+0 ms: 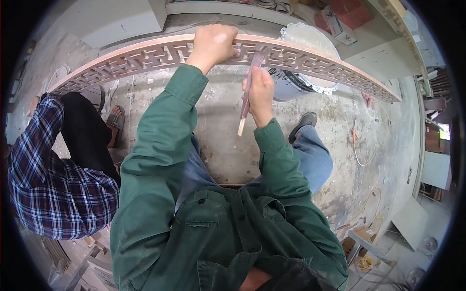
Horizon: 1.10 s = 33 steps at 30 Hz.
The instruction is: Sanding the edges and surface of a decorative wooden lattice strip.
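A long, narrow wooden fretwork panel (162, 57), cut through with a geometric lattice, spans the view from left to right in front of me. My left hand (213, 43) is closed over its upper edge a little left of the middle. In my right hand (260, 92), just below the panel, is a sanding stick (246, 99): a slim wooden strip that looks wrapped in brownish-purple abrasive paper. Its bare pale end points down toward me. The wrapped upper end reaches the lattice openings, though whether it sits inside one I cannot tell.
A light paint-spattered bucket (287, 87) stands behind the panel's right half. At my left sits another person in a plaid shirt (68, 194), near the panel's left end. An orange-handled tool (354, 136) lies on the stained floor at right. Cabinets (121, 22) line the back.
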Motion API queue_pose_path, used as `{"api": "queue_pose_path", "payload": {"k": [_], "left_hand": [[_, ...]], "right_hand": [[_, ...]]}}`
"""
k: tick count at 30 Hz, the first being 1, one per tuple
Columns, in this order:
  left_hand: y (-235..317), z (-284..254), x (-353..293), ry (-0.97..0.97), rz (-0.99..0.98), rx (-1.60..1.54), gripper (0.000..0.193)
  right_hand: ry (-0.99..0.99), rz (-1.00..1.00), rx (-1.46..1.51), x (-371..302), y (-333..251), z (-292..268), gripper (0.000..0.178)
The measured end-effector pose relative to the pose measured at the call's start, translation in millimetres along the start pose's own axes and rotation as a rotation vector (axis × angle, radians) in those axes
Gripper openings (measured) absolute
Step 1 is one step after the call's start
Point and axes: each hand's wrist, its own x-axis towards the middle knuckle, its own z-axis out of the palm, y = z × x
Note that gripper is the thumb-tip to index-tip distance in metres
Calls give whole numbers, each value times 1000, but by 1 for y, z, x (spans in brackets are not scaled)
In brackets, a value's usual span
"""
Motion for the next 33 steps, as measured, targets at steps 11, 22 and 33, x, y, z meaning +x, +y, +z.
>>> {"api": "queue_pose_path", "payload": {"k": [11, 22, 33], "left_hand": [[2, 1, -5, 45, 26, 14, 29], [-4, -6, 1, -53, 31, -27, 25], [-7, 3, -6, 112, 76, -13, 19]], "right_hand": [[-98, 114, -160, 36, -26, 0, 29], [-76, 176, -222, 40, -33, -7, 28], [-76, 79, -259, 43, -26, -3, 29]]}}
